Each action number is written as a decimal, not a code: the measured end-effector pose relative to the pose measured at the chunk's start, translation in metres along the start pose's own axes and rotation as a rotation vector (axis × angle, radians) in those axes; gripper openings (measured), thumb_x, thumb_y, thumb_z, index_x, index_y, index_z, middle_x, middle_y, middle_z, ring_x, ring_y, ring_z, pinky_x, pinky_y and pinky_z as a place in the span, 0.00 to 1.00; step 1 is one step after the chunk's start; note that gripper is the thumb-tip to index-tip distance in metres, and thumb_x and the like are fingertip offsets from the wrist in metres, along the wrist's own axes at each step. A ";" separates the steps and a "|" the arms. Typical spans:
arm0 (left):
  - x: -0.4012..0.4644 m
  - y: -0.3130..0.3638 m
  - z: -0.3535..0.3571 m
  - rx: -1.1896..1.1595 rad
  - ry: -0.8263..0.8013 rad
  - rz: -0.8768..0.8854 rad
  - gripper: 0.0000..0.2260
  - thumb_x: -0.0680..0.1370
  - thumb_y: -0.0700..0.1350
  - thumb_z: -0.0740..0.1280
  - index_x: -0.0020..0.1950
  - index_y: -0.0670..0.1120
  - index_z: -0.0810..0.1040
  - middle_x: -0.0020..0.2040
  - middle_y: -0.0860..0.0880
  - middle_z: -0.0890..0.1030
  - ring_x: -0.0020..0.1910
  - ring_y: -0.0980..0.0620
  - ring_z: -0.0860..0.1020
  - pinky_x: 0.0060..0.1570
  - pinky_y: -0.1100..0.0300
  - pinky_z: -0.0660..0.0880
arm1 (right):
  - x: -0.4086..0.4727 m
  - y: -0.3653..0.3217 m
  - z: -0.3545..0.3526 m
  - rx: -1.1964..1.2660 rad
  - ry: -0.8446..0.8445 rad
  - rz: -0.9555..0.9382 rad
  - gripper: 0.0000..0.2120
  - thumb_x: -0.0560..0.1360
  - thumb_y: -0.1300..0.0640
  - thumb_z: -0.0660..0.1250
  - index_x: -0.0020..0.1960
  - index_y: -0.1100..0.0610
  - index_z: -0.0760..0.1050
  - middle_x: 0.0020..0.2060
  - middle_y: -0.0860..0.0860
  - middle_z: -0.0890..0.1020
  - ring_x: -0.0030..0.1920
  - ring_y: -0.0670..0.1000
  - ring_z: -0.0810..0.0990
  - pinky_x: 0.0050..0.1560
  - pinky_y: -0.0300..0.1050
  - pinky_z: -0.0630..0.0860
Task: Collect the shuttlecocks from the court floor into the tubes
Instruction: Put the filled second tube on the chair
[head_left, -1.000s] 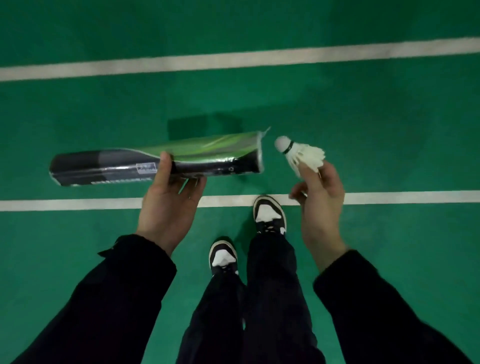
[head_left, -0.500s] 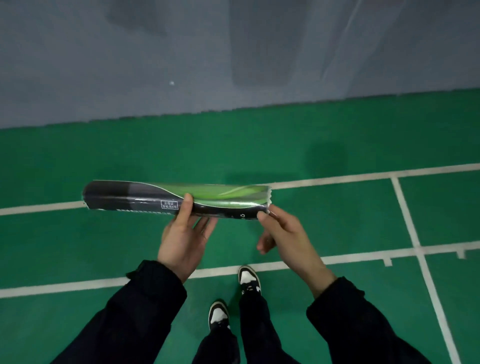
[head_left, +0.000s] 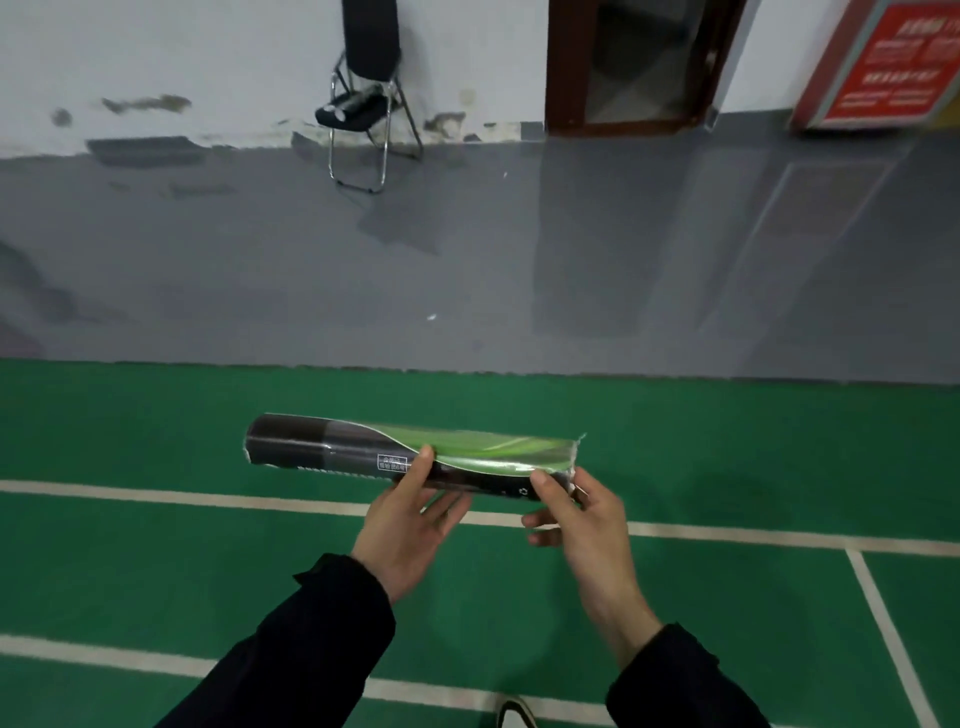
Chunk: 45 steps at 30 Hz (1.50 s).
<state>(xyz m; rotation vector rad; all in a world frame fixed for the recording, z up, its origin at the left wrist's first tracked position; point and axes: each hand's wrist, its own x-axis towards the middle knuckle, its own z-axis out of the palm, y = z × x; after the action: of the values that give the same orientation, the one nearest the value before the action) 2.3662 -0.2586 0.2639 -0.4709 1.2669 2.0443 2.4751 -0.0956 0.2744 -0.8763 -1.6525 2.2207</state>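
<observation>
My left hand (head_left: 410, 525) grasps the tube (head_left: 405, 456) from below at its middle, holding it level above the green court floor (head_left: 156, 571). My right hand (head_left: 576, 514) pinches its torn open end. Beyond, a folding chair (head_left: 363, 104) stands against the wall (head_left: 182, 52).

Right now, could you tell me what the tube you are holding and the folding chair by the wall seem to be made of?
Shuttlecock tube: probably cardboard with glossy printed wrap; its rim looks frayed. Folding chair: shiny metal tubing, dark seat, probably padded.

Tube (head_left: 363, 452) sideways between hands, chair (head_left: 363, 104) behind.
</observation>
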 end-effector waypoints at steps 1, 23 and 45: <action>0.002 0.005 -0.001 0.003 0.009 -0.010 0.31 0.79 0.53 0.71 0.74 0.33 0.72 0.64 0.35 0.84 0.64 0.41 0.83 0.63 0.51 0.81 | 0.003 -0.001 0.004 0.000 0.001 0.018 0.06 0.78 0.53 0.71 0.53 0.52 0.83 0.48 0.51 0.86 0.38 0.50 0.84 0.40 0.48 0.82; 0.233 0.250 -0.147 -0.107 0.707 0.126 0.18 0.80 0.55 0.72 0.61 0.45 0.74 0.64 0.42 0.80 0.57 0.44 0.80 0.59 0.48 0.80 | 0.247 -0.029 0.165 -0.123 0.065 0.083 0.09 0.77 0.50 0.71 0.45 0.55 0.80 0.34 0.47 0.73 0.30 0.44 0.72 0.38 0.46 0.78; 0.570 0.571 -0.110 -0.259 0.677 0.255 0.26 0.79 0.58 0.73 0.67 0.41 0.73 0.55 0.44 0.82 0.51 0.48 0.83 0.54 0.52 0.81 | 0.681 -0.114 0.407 -0.036 0.093 0.233 0.17 0.78 0.42 0.68 0.53 0.57 0.80 0.37 0.51 0.77 0.30 0.47 0.73 0.33 0.43 0.74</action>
<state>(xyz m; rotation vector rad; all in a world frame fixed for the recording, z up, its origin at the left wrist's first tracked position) 1.5552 -0.3232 0.2301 -1.2586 1.4968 2.3744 1.6777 -0.0241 0.2356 -1.2183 -1.6261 2.2620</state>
